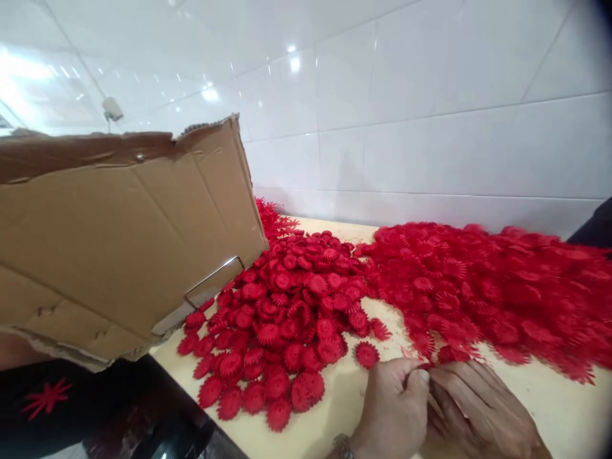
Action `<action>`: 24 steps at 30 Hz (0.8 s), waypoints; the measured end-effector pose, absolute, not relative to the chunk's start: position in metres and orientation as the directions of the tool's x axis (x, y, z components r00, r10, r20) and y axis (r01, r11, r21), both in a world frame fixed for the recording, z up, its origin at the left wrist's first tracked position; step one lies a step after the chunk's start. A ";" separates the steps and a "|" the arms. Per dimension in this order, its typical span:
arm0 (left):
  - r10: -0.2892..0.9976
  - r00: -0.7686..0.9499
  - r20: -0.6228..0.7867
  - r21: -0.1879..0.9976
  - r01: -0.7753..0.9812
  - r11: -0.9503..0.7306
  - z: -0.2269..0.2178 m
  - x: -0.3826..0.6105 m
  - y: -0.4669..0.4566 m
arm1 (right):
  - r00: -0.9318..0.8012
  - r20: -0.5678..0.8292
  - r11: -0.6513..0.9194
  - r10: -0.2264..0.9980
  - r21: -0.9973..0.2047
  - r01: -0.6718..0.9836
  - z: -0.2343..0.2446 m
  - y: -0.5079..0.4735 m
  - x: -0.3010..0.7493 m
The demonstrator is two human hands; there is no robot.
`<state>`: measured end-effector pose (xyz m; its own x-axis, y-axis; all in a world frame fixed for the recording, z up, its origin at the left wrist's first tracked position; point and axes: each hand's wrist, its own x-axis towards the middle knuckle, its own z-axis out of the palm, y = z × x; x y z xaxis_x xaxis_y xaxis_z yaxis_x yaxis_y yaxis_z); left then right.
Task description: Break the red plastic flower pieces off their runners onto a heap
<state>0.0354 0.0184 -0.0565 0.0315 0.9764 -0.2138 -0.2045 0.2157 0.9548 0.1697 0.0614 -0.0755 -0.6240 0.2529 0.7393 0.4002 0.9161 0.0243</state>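
Observation:
My left hand (394, 408) and my right hand (480, 411) meet at the table's near edge, fingers pinched together on a small red plastic piece (423, 366) that is mostly hidden. A pile of round red gear-like parts (287, 319) lies just left of my hands. A wider heap of thin red spiky pieces (488, 287) spreads to the right and behind. A single red part (366, 354) lies loose close to my left thumb.
A torn cardboard sheet (119, 236) stands tilted at the left, over the pale tabletop (564, 408). White tiled wall (430, 115) runs behind. A dark surface (119, 414) with one red spiky piece (46, 398) lies at lower left. A dark sleeve (595, 229) shows at far right.

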 end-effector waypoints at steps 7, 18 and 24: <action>0.970 0.076 -0.231 0.930 -0.274 0.243 -0.055 0.032 0.017 | -0.336 0.618 0.680 0.711 -0.483 0.552 -0.069 0.053 0.169; 0.979 0.118 -0.167 0.906 -0.372 0.200 -0.040 0.028 0.017 | -0.232 0.484 0.536 0.844 -0.790 0.298 -0.047 0.049 0.159; 0.985 0.132 -0.113 0.975 -0.176 0.136 -0.037 0.023 0.015 | -0.292 0.435 0.518 0.852 -0.783 0.344 -0.040 0.048 0.164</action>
